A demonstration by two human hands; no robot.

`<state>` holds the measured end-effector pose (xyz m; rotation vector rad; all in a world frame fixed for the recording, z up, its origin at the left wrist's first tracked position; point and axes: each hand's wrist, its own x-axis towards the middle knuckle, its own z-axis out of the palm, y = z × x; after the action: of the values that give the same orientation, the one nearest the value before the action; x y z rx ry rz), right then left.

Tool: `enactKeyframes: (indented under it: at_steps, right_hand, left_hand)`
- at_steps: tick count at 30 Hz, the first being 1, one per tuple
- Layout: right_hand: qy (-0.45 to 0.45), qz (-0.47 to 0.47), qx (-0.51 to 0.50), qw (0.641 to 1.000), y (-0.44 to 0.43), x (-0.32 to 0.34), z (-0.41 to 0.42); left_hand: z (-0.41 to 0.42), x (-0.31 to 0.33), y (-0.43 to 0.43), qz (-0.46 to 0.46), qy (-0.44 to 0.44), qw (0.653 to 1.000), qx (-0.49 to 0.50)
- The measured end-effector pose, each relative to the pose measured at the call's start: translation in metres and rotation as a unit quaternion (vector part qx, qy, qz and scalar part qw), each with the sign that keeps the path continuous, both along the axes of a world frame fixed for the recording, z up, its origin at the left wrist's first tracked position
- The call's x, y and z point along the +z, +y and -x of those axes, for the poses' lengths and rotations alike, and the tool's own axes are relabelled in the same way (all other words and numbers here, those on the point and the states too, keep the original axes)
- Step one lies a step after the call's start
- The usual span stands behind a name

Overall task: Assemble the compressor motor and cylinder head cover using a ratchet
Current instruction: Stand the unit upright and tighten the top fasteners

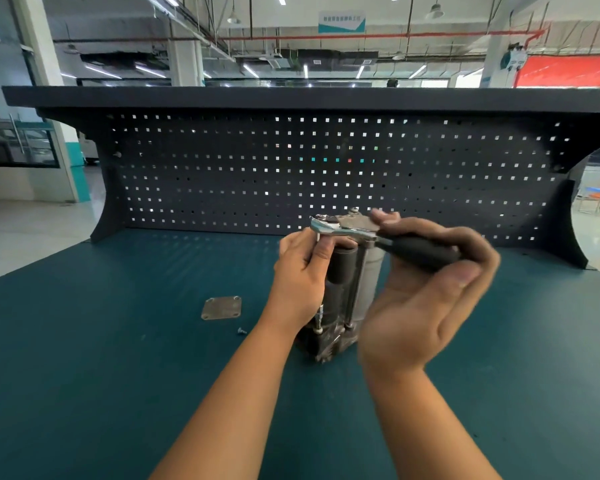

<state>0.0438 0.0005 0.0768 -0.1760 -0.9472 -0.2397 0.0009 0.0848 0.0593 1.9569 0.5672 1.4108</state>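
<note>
Compressor motor (342, 268) stands upright on the teal bench mat (118, 341), centre of the view, with its cast base (326, 344) down and its metal end plate (354, 221) on top. Long bolts (352, 289) run down the side between plate and base.

Left hand (298, 271): fingers curled round the upper body of the compressor motor from its left side, just under the ratchet head. It holds the body, not the tool.

Ratchet (388, 244): the chrome head sits on the top left corner of the end plate and the black handle runs out to the right, roughly level. A second bolt head (354, 210) stands up at the plate's far edge, just beside the ratchet neck.

Right hand (426, 296): fingers wrapped over the black handle, thumb underneath, palm open toward the camera. It is blurred, so I cannot tell how tight the hold is. It is right of the motor and clear of it; only the tool bridges the two.

Cover plate (221, 307): square, four corner holes, lying flat on the mat left of the motor, apart from both hands. One loose screw (241, 330) lies just in front of it.

Dark pegboard (257, 168) with a shelf (291, 97) over it backs the bench.
</note>
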Motion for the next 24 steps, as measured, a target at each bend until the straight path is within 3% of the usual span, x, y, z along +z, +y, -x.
enactKeyframes:
  at_steps: [3,6,10,13,15,19,22,24]
  right_hand:
    - [0.132,0.079,-0.090,0.984,0.004,0.001,-0.030]
    - [0.164,0.226,-0.236,0.931,0.019,0.004,-0.063]
    - [-0.009,0.524,-0.253,0.813,0.039,0.018,-0.109]
    - [-0.134,0.591,-0.187,0.773,0.045,0.031,-0.124]
    - [-0.140,0.568,-0.153,0.796,0.044,0.030,-0.127]
    - [-0.010,0.440,-0.055,0.896,0.021,0.014,-0.120]
    - [0.043,0.298,-0.051,0.952,-0.001,0.001,-0.095]
    - [0.072,0.216,-0.067,0.971,-0.010,-0.007,-0.073]
  left_hand:
    - [0.000,-0.003,0.002,0.004,0.022,1.000,-0.006]
    - [0.001,-0.001,0.003,0.010,0.025,1.000,-0.010]
    - [0.001,0.001,-0.002,-0.009,0.025,1.000,-0.006]
    - [0.002,0.001,-0.001,-0.015,0.023,1.000,0.000]
    - [0.002,0.001,0.000,-0.009,0.019,1.000,0.003]
    - [0.003,0.004,-0.002,-0.002,0.009,1.000,-0.004]
    - [0.002,0.004,-0.001,0.005,0.007,1.000,-0.013]
    - [0.003,0.003,0.000,0.015,0.011,1.000,-0.010]
